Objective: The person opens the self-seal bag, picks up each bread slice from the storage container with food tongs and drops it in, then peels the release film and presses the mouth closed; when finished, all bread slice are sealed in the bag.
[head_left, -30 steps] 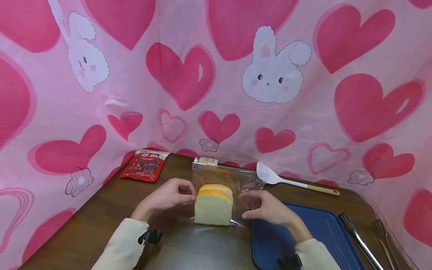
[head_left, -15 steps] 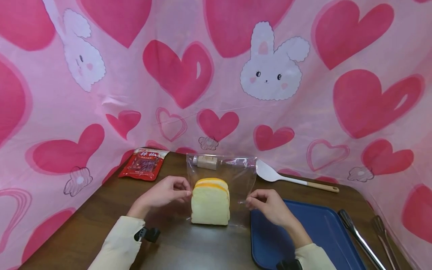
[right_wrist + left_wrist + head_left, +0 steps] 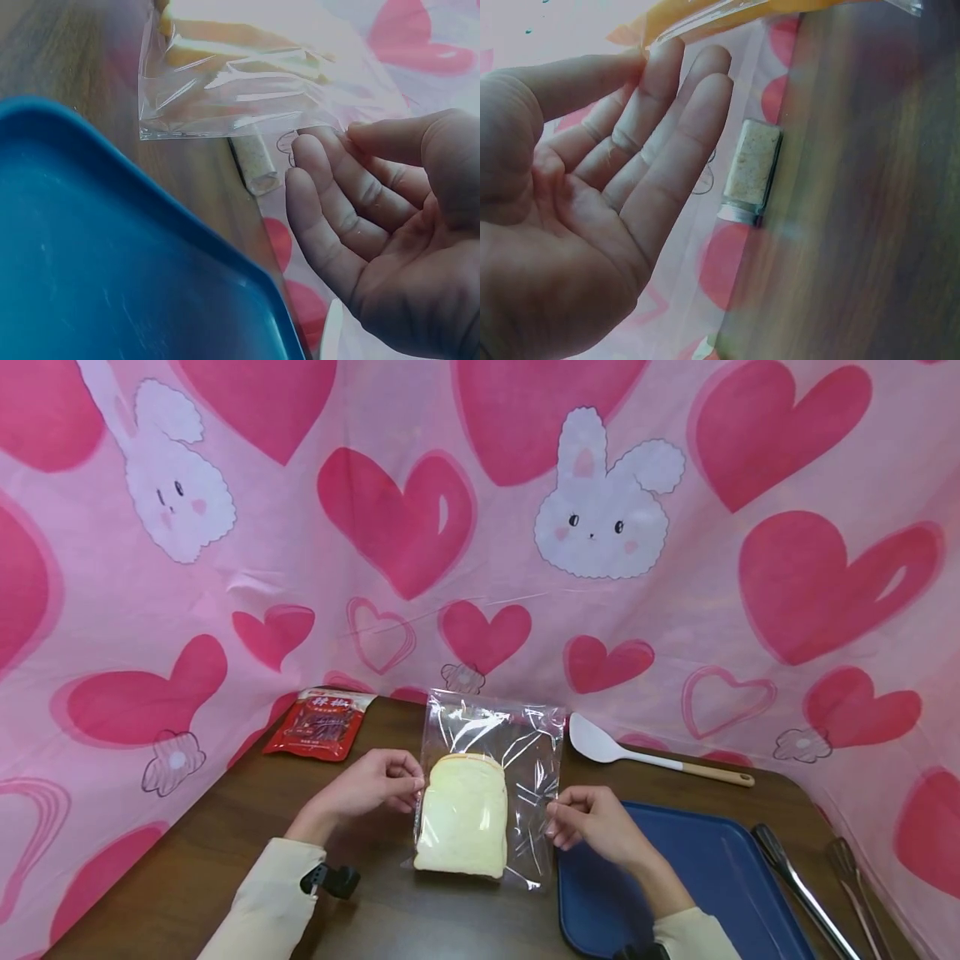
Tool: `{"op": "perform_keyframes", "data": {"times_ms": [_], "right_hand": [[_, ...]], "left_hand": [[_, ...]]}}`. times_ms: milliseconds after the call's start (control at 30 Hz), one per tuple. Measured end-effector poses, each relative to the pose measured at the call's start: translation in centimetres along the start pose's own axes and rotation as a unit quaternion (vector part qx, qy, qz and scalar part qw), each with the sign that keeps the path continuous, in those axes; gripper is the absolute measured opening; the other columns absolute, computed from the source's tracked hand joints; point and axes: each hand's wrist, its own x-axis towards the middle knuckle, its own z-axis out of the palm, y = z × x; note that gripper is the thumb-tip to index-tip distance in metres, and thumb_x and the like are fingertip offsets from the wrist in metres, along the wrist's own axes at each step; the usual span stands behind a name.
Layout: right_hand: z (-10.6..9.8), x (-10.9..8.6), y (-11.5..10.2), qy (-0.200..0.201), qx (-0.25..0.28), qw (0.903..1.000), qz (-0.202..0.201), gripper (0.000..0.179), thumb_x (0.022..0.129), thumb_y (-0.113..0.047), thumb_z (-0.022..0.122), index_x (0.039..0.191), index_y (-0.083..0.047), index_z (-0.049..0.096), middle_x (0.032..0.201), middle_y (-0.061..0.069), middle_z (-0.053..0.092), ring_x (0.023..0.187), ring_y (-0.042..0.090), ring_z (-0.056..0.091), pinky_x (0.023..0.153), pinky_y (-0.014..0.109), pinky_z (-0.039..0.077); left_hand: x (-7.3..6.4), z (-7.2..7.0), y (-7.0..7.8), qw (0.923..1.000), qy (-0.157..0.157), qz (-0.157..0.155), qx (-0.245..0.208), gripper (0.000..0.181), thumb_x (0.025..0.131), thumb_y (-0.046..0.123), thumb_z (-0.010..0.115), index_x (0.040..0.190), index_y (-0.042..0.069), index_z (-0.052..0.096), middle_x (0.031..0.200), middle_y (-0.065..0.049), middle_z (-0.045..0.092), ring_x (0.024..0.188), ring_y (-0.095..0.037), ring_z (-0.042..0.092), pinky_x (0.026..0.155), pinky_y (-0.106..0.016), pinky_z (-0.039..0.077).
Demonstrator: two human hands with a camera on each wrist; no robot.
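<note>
A clear plastic bag [image 3: 531,768] holds a few slices of bread [image 3: 463,818] stacked together, with orange-yellow crust along the top. It stands tilted above the table in the head view, the bread against its left side. My left hand [image 3: 375,787] pinches the bag's left edge between thumb and index finger; the other fingers extend loosely, as the left wrist view shows. On the opposite edge, my right hand [image 3: 592,818] pinches the film with thumb and fingertips. In the right wrist view the bag [image 3: 225,112] spreads flat from those fingertips.
A blue tray [image 3: 675,877] lies right of the bag, with metal tongs [image 3: 802,893] beyond it. Behind are a white spatula [image 3: 637,760] with a wooden handle and a red food packet [image 3: 322,727]. A small spice jar [image 3: 751,169] lies at the table's back edge.
My right hand has moved slightly right and now pinches the bag's right edge. The bag is spread wider and tipped, so the bread's front face shows larger and its top crust less.
</note>
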Motion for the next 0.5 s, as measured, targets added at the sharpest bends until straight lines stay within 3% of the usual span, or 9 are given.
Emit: {"op": "perform_keyframes", "data": {"times_ms": [233, 500], "right_hand": [[0.4, -0.3, 0.1, -0.012, 0.032, 0.9977, 0.058, 0.031, 0.106, -0.012, 0.061, 0.103, 0.018, 0.065, 0.079, 0.011, 0.074, 0.065, 0.013, 0.071, 0.061, 0.028, 0.063], [0.9, -0.3, 0.5, -0.013, -0.003, 0.9942, 0.107, 0.026, 0.103, -0.013, 0.061, 0.1, 0.01, 0.071, 0.068, 0.003, 0.07, 0.056, 0.009, 0.065, 0.053, 0.023, 0.056]], "left_hand": [[0.4, 0.7, -0.1, 0.999, 0.019, -0.035, -0.019, 0.017, 0.101, 0.009, 0.07, 0.108, -0.006, 0.067, 0.092, -0.012, 0.075, 0.081, -0.021, 0.074, 0.079, -0.041, 0.067], [0.8, 0.9, -1.0, 0.9966, 0.02, -0.079, -0.013, 0.015, 0.1, 0.009, 0.071, 0.106, -0.005, 0.069, 0.09, -0.011, 0.074, 0.077, -0.02, 0.073, 0.077, -0.039, 0.067]]}}
